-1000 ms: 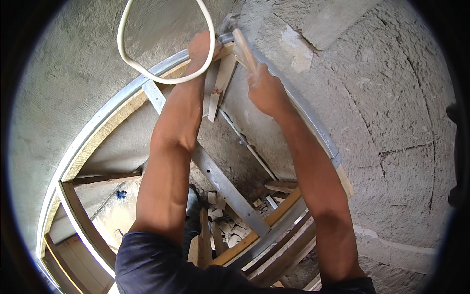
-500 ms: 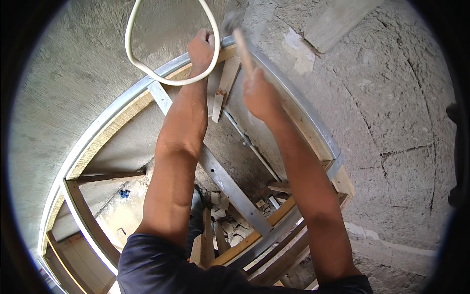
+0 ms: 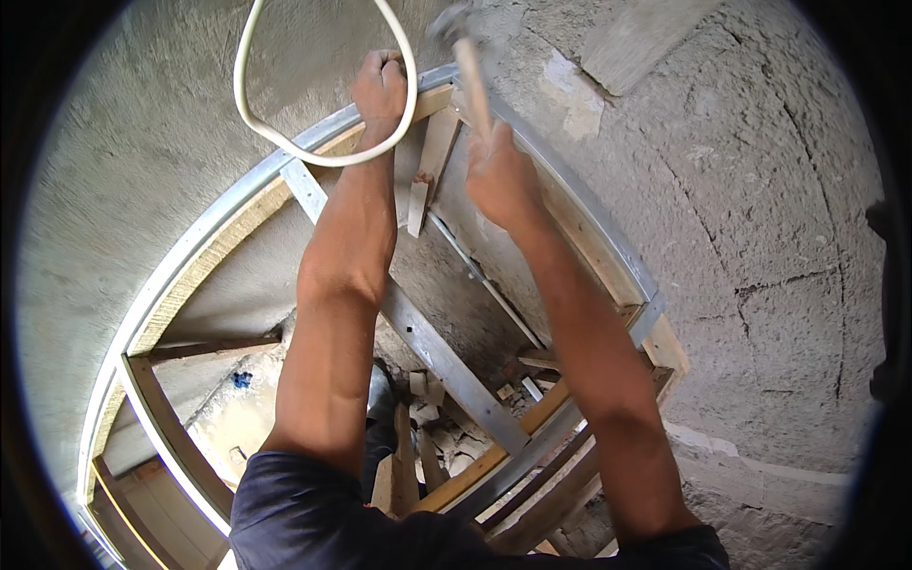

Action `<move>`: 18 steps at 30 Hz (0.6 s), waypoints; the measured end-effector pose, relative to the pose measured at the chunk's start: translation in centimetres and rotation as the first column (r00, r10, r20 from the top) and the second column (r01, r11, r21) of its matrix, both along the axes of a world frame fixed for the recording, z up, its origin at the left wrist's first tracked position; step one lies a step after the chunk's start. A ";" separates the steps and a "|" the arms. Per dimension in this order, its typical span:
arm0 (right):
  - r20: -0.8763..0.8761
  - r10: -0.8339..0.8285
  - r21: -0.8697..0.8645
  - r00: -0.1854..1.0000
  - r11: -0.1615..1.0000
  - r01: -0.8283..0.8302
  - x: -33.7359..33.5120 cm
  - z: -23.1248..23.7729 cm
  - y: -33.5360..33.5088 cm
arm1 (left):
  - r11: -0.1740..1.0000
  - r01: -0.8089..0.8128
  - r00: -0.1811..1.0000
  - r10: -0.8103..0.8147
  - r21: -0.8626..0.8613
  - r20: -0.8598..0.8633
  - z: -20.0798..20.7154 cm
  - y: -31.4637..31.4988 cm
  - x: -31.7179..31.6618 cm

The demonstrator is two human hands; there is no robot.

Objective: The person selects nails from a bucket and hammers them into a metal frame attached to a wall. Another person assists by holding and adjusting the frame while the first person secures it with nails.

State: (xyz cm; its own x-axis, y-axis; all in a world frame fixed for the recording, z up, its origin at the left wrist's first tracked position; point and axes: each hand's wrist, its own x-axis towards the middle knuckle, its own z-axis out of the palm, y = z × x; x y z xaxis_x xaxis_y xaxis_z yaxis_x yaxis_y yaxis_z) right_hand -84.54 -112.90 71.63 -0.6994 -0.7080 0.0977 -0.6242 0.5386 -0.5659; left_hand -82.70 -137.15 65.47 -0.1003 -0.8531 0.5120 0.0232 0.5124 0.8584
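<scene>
My right hand (image 3: 501,178) is wrapped round the wooden handle of a hammer (image 3: 472,85); its dark head is blurred by motion near the wall, above the corner of a metal-edged frame (image 3: 223,214). Just left of that corner, my left hand (image 3: 380,90) is closed with its knuckles toward the wall. Whatever its fingers pinch is hidden from view. Along the inside of the grey metal strip runs a pale timber edge (image 3: 204,252). A white cable loop (image 3: 243,90) hangs in front of my left wrist.
A metal crosspiece (image 3: 437,351) spans the frame beneath my arms. Through the openings show rubble (image 3: 456,442), boards (image 3: 404,465), a thin pipe (image 3: 484,280) and a broken wood piece (image 3: 421,190). Rough cement walls (image 3: 750,190) rise on both sides.
My left hand and the cable loop appear slightly farther up and left. The hammer stays raised near the corner, its head still blurred, with my right hand keeping its grip.
</scene>
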 end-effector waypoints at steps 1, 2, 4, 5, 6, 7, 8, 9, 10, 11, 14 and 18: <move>0.012 0.019 0.013 1.000 1.000 -0.019 0.0 0.1 0.1 | 0.998 -0.021 0.999 0.020 -0.055 -0.034 0.0 0.0 0.1; 0.008 0.017 0.002 1.000 1.000 -0.017 0.2 0.1 0.2 | 0.996 -0.037 0.999 0.034 -0.079 -0.037 0.0 0.2 0.1; 0.001 0.044 0.050 0.999 0.998 -0.044 0.2 0.4 0.2 | 0.995 -0.045 0.999 0.043 -0.091 -0.024 0.2 0.2 0.3; -0.003 0.072 0.114 0.997 0.991 -0.071 0.1 0.6 0.2 | 0.998 -0.011 0.999 0.008 -0.066 -0.032 0.3 0.3 0.3; -0.064 0.048 0.140 0.997 0.989 -0.039 0.0 0.6 0.2 | 0.999 0.026 0.999 -0.027 -0.024 -0.036 0.3 0.3 0.4; -0.030 0.068 0.113 0.997 0.991 -0.065 -0.2 0.6 0.1 | 0.998 0.056 0.998 -0.055 0.028 -0.037 0.4 0.3 0.4; -0.041 0.043 0.063 0.998 0.997 -0.040 -0.3 0.5 0.1 | 0.994 0.082 0.996 -0.079 0.066 -0.049 0.5 0.4 0.4; -0.049 0.040 0.019 0.998 0.999 -0.039 -0.6 0.5 0.3 | 0.996 0.075 0.995 -0.071 0.040 -0.076 0.6 0.6 0.3; -0.055 0.034 0.075 0.998 0.997 -0.030 -0.6 0.3 0.3 | 0.998 0.066 0.994 -0.064 0.019 -0.089 0.7 0.6 0.3; -0.053 0.052 0.132 0.997 0.990 -0.044 -0.2 -0.3 0.1 | 0.998 0.053 0.995 -0.052 0.012 -0.081 0.6 0.7 0.6; -0.012 0.115 0.162 0.993 0.980 -0.112 -1.1 0.2 0.1 | 0.996 0.077 0.996 -0.075 0.042 -0.051 1.1 0.9 1.1; -0.097 0.031 0.013 0.995 0.999 -0.030 -0.2 0.0 0.2 | 0.995 0.090 0.990 -0.085 0.037 -0.115 0.8 0.7 0.3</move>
